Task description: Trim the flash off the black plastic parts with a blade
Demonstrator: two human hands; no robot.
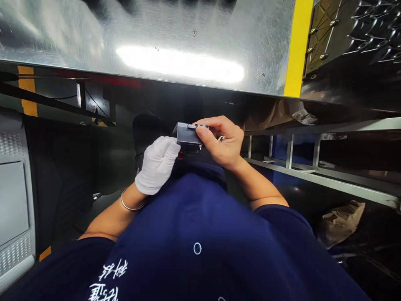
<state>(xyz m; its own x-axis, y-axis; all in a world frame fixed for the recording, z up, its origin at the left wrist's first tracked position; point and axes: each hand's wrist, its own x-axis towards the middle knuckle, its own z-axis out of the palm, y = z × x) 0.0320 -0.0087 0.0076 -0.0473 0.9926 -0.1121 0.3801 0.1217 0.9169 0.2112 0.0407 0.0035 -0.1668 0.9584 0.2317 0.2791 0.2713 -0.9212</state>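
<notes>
The gloved left hand [158,165] pinches 1 end of a dark grey rectangular block [187,137]; the bare right hand [228,142] clamps the other. Beyond both hands: scratched metal tabletop [188,35].

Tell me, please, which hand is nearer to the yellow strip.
Right. The bare right hand, gripping the dark part, is below and left of the yellow strip in the picture; the gloved left hand is farther left, at the part's other end.
</notes>
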